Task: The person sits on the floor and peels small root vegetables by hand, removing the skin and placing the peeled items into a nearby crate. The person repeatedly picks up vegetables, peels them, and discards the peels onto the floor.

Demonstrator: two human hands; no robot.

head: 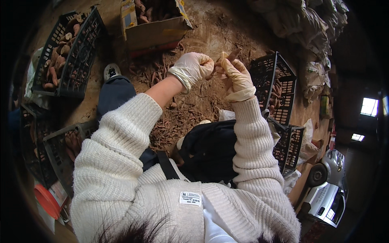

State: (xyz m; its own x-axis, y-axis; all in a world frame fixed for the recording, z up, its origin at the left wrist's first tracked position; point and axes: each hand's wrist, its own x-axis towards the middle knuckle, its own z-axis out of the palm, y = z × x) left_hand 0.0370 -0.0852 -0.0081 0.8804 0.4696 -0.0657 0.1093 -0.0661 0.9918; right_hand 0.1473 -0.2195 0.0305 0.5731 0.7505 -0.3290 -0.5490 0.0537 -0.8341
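Both hands are in pale, stained disposable gloves, raised over the littered floor. My right hand [235, 74] is closed around a slim sweet potato [234, 54], whose tapered end sticks out past the fingers. Close beside it on the left, my left hand [196, 68] has its fingers curled in, with the fingertips near the root's lower end; whether they pinch a piece of it cannot be told. Below the hands lies a heap of thin broken roots [170, 121] on the soil-covered floor.
A cardboard box [155, 35] of sweet potatoes stands ahead. Black plastic crates [80, 57] with sweet potatoes stand at left, and another crate [276, 88] is at right. White sacks [291, 24] are piled at upper right. A silver vehicle [325, 194] is parked at far right.
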